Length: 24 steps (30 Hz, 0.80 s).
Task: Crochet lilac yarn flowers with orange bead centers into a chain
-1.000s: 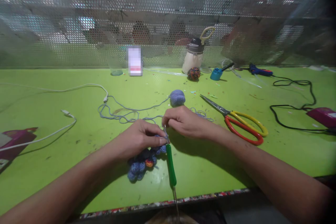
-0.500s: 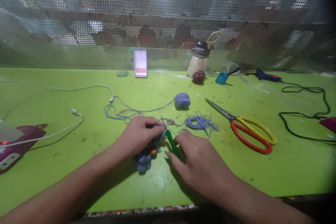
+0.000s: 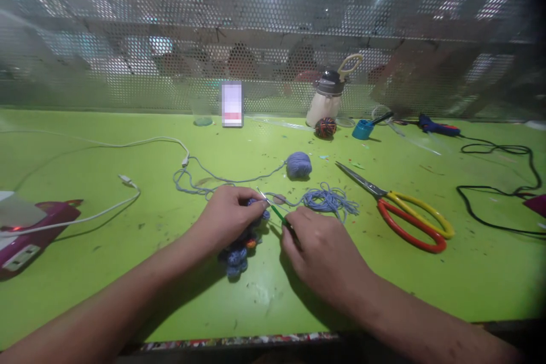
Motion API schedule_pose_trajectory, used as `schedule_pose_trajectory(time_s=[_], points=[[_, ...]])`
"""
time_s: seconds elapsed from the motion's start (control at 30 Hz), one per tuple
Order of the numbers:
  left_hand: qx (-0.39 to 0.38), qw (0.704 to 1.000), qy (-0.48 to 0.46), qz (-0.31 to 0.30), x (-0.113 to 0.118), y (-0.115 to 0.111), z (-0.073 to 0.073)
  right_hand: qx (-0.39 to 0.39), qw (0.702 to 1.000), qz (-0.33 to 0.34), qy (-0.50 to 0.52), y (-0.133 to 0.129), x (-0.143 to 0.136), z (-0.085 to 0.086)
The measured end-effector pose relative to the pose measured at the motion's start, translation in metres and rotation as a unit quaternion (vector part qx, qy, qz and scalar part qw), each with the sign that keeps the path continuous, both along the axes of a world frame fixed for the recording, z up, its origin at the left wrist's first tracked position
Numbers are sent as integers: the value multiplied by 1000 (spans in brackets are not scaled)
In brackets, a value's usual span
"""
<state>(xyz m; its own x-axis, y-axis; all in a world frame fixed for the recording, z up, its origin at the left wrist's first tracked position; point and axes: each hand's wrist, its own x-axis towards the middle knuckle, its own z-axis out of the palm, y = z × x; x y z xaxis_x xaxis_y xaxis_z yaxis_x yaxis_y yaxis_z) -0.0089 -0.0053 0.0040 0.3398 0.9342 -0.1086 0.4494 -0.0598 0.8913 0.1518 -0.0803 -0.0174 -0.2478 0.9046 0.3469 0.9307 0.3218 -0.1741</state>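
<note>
My left hand [image 3: 232, 213] pinches the top of a blue crocheted piece [image 3: 236, 259], which has a small orange spot and hangs partly hidden under the palm. My right hand [image 3: 322, 242] is closed round the green handle of a crochet hook [image 3: 278, 214]. The hook's metal tip reaches to my left fingertips, at the edge of the crochet. Blue yarn runs from there to a loose heap of yarn [image 3: 328, 199] beyond my right hand. A ball of the same blue yarn [image 3: 299, 165] sits farther back.
Large scissors [image 3: 394, 205] with red and yellow handles lie at the right. A purple power strip [image 3: 40, 233] and white cable [image 3: 106, 213] are at the left. Behind stand a phone [image 3: 232, 104], a bottle [image 3: 326, 99], a blue pot [image 3: 362, 129] and a glue gun [image 3: 439, 125].
My right fingers have closed in round the green handle, and the hook now lies at a flatter slant. My left hand keeps its pinch on the crochet. The view has shifted slightly.
</note>
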Motion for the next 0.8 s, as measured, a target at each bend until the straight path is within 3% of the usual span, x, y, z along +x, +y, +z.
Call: schedule_pose_trajectory(time_s=[0.1, 0.17, 0.27, 0.33, 0.4, 0.43, 0.47, 0.53, 0.73, 0.8], points=[[-14, 1000, -5, -5, 1, -1, 0, -75, 990, -27, 113, 3, 5, 4], [-3, 1000, 3, -12, 1, -2, 0, -182, 954, -34, 235, 6, 7, 8], [20, 999, 14, -22, 0, -1, 1, -352, 828, -21, 436, 10, 8, 14], [22, 999, 14, -24, 0, -1, 1, -404, 745, -14, 530, 10, 8, 15], [21, 999, 10, -26, 1, -1, 1, -419, 693, -7, 587, 9, 8, 14], [22, 999, 7, -27, 1, -1, 1, -420, 681, -4, 600, 9, 8, 14], [24, 999, 4, -28, 1, -1, 1, -418, 679, -4, 603, 9, 8, 13], [20, 999, 0, -31, 1, -1, -1, -406, 705, -13, 581, 9, 9, 12], [-26, 999, -4, -31, 1, -3, -6, -283, 867, -9, 411, 13, 10, 5], [-35, 999, -10, -23, 1, -4, -6, -229, 906, -1, 356, 14, 9, 2]])
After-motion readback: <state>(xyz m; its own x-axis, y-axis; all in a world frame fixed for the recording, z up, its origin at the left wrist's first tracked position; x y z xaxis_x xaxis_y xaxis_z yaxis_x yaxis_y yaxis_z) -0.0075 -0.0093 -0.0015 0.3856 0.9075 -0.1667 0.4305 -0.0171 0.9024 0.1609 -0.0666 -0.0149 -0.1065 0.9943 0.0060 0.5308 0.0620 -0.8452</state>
